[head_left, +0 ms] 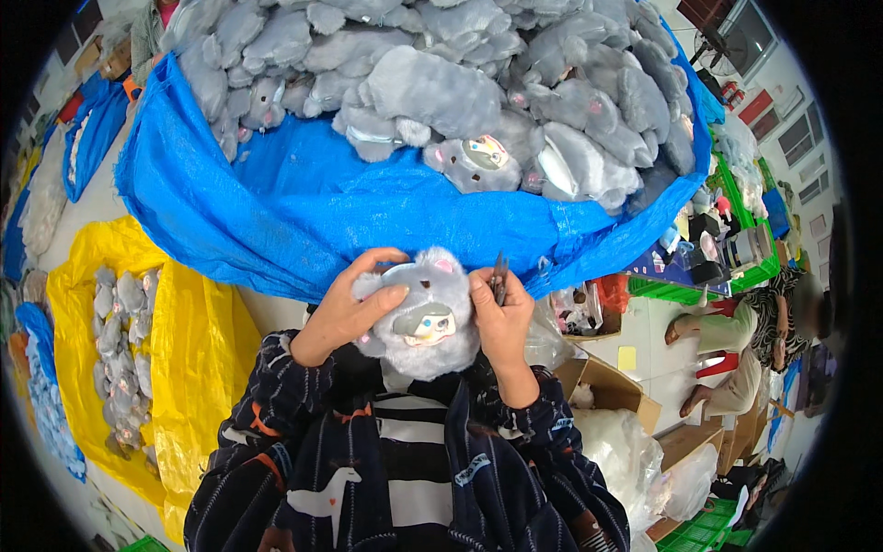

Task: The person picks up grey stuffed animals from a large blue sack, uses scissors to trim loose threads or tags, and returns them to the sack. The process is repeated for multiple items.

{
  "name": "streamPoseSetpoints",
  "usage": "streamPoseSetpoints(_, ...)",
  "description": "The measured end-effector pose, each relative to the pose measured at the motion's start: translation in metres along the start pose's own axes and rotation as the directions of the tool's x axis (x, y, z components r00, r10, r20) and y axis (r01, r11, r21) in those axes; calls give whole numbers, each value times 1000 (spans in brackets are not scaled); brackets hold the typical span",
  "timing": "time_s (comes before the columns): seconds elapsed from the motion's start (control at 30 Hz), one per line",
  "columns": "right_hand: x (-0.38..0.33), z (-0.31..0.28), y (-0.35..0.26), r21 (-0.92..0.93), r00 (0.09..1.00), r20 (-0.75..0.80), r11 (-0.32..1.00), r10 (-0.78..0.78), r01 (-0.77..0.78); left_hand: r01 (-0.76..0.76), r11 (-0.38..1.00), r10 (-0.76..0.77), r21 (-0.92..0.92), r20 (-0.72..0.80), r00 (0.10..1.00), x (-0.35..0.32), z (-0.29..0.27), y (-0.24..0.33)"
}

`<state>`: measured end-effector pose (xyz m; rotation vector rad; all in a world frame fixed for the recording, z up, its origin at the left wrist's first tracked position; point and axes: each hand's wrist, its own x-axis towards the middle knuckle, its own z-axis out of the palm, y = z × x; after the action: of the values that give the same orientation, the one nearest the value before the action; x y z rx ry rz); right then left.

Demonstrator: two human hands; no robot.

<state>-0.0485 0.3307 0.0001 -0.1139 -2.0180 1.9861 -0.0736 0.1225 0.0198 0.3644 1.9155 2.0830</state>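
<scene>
The grey plush piece (418,322) is held by the left grip (345,313), closed on one side, with the thumb laid over the fur and the fingers partly hidden behind. By the right grip (504,322), also closed, dark snips (499,279) are held points up, and the opposite side of the plush piece is met by the thumb; whether fur is pinched there cannot be told. The plush piece is kept just on the near side of the blue tarp (303,212), its printed face patch turned up.

By the raised edges of the blue tarp, a heap of grey plush bodies (432,87) is contained, piled toward its far side; one face patch is shown close to the near wall. To the left of the tarp, smaller grey pieces (120,350) are gathered in a yellow sheet (198,368). To its right, mixed small goods are held in a green crate (676,293). Nearer than the tarp's right end, an open cardboard box (635,405) is seen, with clear plastic bags (616,460) bunched beside it.
</scene>
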Motion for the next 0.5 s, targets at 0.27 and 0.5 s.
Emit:
streamPoseSetpoints(0.27, 7, -17, -14, -279, 939, 143, 898, -312, 341, -111, 993, 102, -37, -188, 977, 3, 17, -14)
streamPoseSetpoints(0.5, 1, -26, -52, -451, 750, 477, 605, -457, 656, -175, 984, 180, 46, -153, 972, 1, 17, -10)
